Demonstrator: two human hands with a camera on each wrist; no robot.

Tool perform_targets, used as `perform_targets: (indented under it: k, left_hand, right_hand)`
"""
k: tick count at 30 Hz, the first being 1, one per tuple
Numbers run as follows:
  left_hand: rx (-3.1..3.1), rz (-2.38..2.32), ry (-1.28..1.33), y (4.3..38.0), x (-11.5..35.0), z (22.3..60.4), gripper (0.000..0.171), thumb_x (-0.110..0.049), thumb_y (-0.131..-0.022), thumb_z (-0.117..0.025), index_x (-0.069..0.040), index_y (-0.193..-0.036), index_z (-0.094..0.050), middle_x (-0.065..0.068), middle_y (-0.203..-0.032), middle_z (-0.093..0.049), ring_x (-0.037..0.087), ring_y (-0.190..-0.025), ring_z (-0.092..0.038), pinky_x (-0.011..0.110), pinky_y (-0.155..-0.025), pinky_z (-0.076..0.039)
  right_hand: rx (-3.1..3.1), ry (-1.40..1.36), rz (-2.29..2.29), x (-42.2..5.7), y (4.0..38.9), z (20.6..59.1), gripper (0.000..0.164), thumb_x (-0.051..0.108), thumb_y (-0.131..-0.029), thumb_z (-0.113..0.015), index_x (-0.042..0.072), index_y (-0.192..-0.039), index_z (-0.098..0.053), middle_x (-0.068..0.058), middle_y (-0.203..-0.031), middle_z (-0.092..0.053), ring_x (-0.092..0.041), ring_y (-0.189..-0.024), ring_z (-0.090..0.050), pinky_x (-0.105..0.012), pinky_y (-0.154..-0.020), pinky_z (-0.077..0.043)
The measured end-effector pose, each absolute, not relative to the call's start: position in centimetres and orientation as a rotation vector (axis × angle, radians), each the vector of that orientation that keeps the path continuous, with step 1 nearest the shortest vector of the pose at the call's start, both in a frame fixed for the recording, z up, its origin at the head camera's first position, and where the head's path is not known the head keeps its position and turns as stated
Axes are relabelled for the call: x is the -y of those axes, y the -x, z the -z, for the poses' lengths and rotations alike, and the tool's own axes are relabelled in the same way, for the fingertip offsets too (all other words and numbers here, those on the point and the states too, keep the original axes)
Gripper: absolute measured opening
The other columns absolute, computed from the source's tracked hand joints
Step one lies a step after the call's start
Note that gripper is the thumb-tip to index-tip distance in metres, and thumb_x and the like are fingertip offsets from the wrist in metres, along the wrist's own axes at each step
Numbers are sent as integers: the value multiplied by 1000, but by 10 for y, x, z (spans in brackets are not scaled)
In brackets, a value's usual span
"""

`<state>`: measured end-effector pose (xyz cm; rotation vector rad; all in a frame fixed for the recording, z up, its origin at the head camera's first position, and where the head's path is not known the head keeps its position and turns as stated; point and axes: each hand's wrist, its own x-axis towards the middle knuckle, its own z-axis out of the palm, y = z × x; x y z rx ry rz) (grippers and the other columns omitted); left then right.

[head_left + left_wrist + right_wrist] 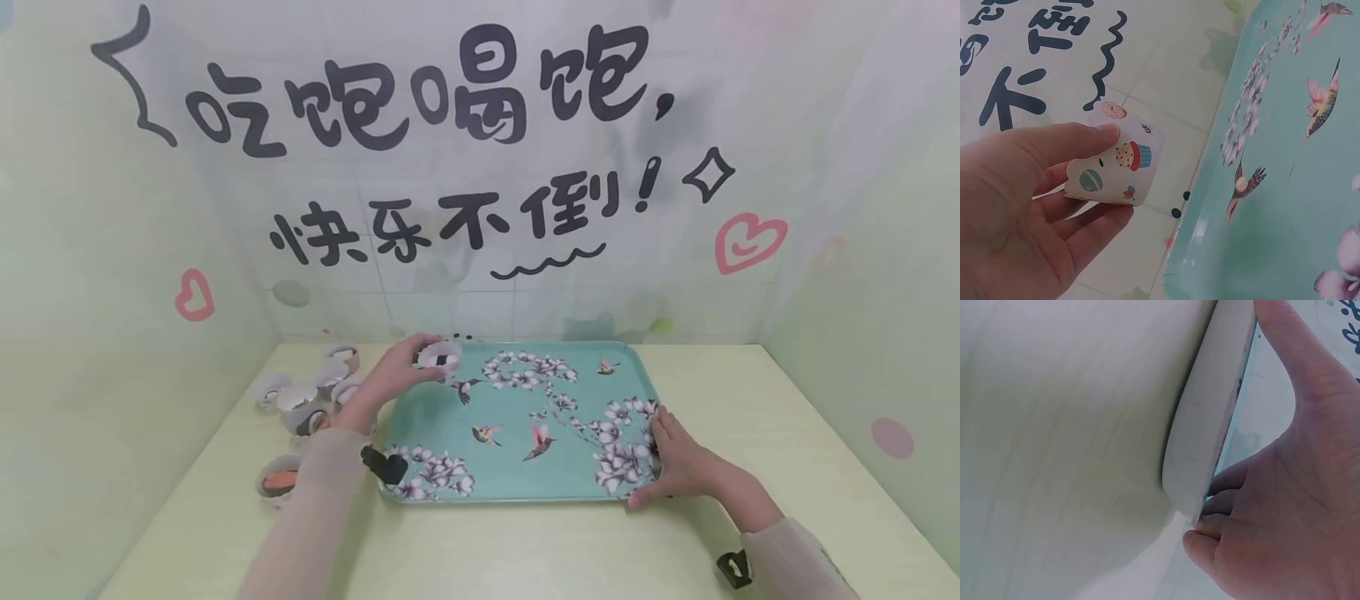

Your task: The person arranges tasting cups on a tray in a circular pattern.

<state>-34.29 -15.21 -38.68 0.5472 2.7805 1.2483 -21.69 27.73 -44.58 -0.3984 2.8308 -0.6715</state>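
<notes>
In the head view my left hand [405, 367] holds a small paper baking cup [450, 354] over the far left corner of a turquoise serving tray [510, 467]. Something black and white shows inside the cup. From the left wrist, the cup [1113, 175] has a scalloped rim and printed cakes; the thumb presses one side and fingers support the other. My right hand [686, 458] grips the tray's right edge near the front corner, fingers over the rim and thumb at the corner. The right wrist view shows the tray's pale outer side [1204, 419] against this hand [1285, 481].
Several similar cups crowd the table's left side, behind my left forearm. Nearer the front, another cup [264, 482] holds an orange piece [281, 481]. A printed wall sheet [480, 308] rises behind the pale wood-look table [750, 408], with light panels on both sides.
</notes>
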Motion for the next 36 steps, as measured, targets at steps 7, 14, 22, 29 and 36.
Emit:
perform_targets:
  k: [7,14,22,29,36]
  left_hand:
    - [-2777,-1304,-528,350,134,386,57,-20,-91,-73,-5,-141,-50,17,-138,-58,35,-122,-57,50,-102,-50]
    - [-2799,-1327,-532,359,117,387,58,-20,-90,-73,-6,-141,-50,17,-139,-57,35,-124,-57,50,-104,-49]
    - [-2810,-1354,-523,367,97,388,57,-19,-90,-74,-6,-140,-51,17,-136,-60,33,-118,-59,48,-97,-51]
    - [-2815,-1354,-513,374,82,389,57,-21,-90,-74,-7,-140,-51,15,-138,-59,32,-119,-59,45,-95,-52]
    - [-2814,-1345,-479,378,69,391,57,-23,-90,-74,-10,-140,-52,13,-137,-60,29,-115,-59,44,-95,-50]
  right_hand:
    - [-2829,399,664,-278,218,448,141,50,-62,-92,-27,-145,-7,-50,-152,0,-64,-141,-5,-72,-115,-17]
    - [-2837,406,656,-278,218,448,140,50,-62,-92,-27,-145,-8,-50,-151,0,-64,-141,-5,-72,-115,-17]
    - [-2840,408,662,-277,219,449,141,49,-62,-92,-28,-144,-8,-50,-151,0,-65,-141,-5,-72,-115,-17]
    - [-2846,419,674,-277,219,450,141,49,-62,-92,-27,-144,-7,-50,-151,0,-65,-140,-5,-72,-114,-17]
    - [-2838,418,677,-279,218,449,141,49,-62,-92,-28,-144,-7,-50,-151,1,-65,-141,-4,-72,-114,-17]
